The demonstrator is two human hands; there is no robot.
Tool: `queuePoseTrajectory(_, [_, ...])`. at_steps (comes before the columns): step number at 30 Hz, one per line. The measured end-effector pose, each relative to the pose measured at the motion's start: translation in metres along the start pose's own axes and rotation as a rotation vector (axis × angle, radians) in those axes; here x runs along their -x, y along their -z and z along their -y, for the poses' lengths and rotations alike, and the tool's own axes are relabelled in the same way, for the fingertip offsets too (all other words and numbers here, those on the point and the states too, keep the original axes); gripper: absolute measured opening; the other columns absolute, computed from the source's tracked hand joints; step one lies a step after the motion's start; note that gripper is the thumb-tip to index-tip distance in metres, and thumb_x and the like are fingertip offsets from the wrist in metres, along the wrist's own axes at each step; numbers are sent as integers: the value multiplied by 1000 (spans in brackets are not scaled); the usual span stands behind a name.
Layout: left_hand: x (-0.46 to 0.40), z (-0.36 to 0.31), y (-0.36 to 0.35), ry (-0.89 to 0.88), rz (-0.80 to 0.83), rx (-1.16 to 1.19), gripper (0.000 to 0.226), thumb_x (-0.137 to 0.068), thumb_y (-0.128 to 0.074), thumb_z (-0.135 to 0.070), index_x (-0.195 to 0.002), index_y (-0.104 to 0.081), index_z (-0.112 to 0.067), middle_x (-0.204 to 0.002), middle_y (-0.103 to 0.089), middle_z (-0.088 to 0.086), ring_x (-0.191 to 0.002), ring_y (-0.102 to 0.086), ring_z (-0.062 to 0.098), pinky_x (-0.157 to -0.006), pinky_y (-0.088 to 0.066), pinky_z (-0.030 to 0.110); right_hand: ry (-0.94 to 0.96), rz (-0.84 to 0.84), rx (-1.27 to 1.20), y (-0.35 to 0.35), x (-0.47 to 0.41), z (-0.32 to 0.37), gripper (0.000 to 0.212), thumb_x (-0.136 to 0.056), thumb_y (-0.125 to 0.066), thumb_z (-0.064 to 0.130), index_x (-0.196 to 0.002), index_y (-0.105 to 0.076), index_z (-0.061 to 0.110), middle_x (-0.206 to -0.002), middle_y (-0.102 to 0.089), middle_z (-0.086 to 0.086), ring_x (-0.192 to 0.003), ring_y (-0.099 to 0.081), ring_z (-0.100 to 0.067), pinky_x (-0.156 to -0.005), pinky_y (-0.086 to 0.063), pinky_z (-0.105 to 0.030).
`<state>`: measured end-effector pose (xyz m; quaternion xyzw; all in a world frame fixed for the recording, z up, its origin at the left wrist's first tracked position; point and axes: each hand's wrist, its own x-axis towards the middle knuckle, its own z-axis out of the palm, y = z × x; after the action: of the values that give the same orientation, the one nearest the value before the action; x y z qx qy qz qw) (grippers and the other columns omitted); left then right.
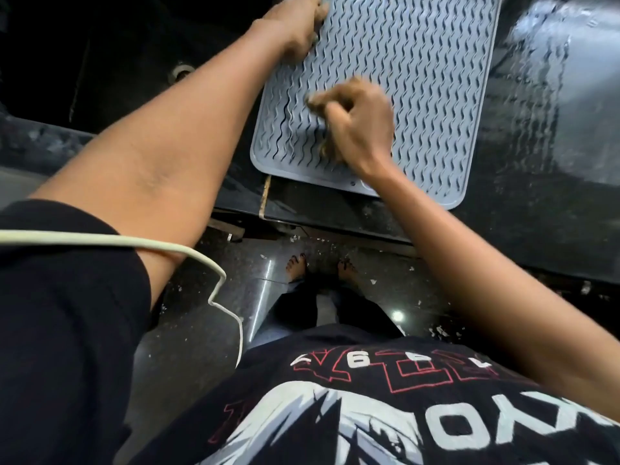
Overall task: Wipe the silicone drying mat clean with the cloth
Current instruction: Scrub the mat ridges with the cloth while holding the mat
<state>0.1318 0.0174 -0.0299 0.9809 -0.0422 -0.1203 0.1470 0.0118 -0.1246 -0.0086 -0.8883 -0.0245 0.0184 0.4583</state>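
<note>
Your right hand (359, 125) is curled into a fist around a brownish cloth (318, 107), blurred, pressing it onto the grey silicone drying mat (419, 78) near the mat's near-left part. Your left hand (297, 26) is closed over the mat's left edge near its far corner, fingers bent onto the ribbed surface. The mat lies flat at the near edge of the dark, wet table (543, 146). A white cable (201, 256) crosses your left arm, clear of the mat.
</note>
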Motion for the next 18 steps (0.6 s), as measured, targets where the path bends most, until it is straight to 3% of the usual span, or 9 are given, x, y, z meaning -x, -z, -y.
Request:
queuePoseTrajectory(3, [4, 8, -6, -23, -6, 13, 21, -100, -41, -19, -119, -52, -20, -110, -59, -3, -104, -57, 22, -79, -50, 29, 28, 0, 185, -9, -25, 3, 23, -89, -53, 16, -104, -70, 20, -106, -62, 6, -102, -49, -13, -89, -45, -26])
queuePoseTrajectory(5, [7, 8, -4, -55, -20, 30, 19, -100, -38, -23, -111, -53, -26, -96, -55, -10, -95, -51, 17, -65, -43, 20, 85, 88, 330, -17, -24, 3, 28, -89, -49, 16, -107, -69, 21, -114, -61, 5, -109, -45, -17, -92, -42, -30])
queuePoseTrajectory(7, [7, 6, -2, -86, -24, -3, 14, -99, -38, -23, -97, -48, -33, -95, -55, -8, -94, -47, 14, -63, -39, 20, 128, 141, 389, -17, -11, 3, 30, -87, -47, 14, -103, -72, 20, -113, -62, 4, -108, -45, -20, -89, -43, -33])
queuePoseTrajectory(10, [7, 0, 3, -68, -38, -22, 14, -97, -44, -16, -93, -45, -29, -104, -52, 6, -96, -47, 16, -71, -40, 29, 198, 259, 377, -12, 23, -1, 28, -84, -48, 14, -93, -74, 19, -105, -64, 2, -99, -48, -20, -77, -39, -29])
queuePoseTrajectory(11, [6, -2, 4, -46, -34, -54, 15, -96, -46, -13, -96, -52, -26, -107, -54, 11, -99, -51, 20, -74, -44, 31, 217, 297, 364, -10, 35, -1, 27, -84, -48, 14, -90, -74, 18, -101, -64, 3, -96, -47, -19, -76, -38, -29])
queuePoseTrajectory(13, [7, -8, 9, -13, -21, -119, 30, -94, -52, -9, -123, -57, -17, -127, -58, 15, -117, -55, 31, -92, -48, 39, 235, 347, 344, -10, 52, 1, 26, -84, -49, 15, -88, -74, 18, -97, -63, 3, -94, -49, -20, -77, -44, -32])
queuePoseTrajectory(16, [5, -18, 21, 35, 7, -172, 43, -87, -64, -8, -129, -57, -15, -131, -58, 15, -121, -55, 34, -99, -46, 44, 77, 477, 277, -3, 42, 5, 22, -81, -54, 16, -84, -75, 21, -92, -69, 2, -85, -59, -16, -72, -47, -27])
queuePoseTrajectory(18, [-1, -22, 28, 67, -42, -124, 39, -87, -67, -16, -125, -62, -17, -128, -63, 11, -119, -58, 30, -97, -48, 42, -139, 614, 17, 11, 27, 4, 21, -78, -55, 8, -79, -76, 12, -78, -72, -6, -62, -63, -9, -57, -45, -18])
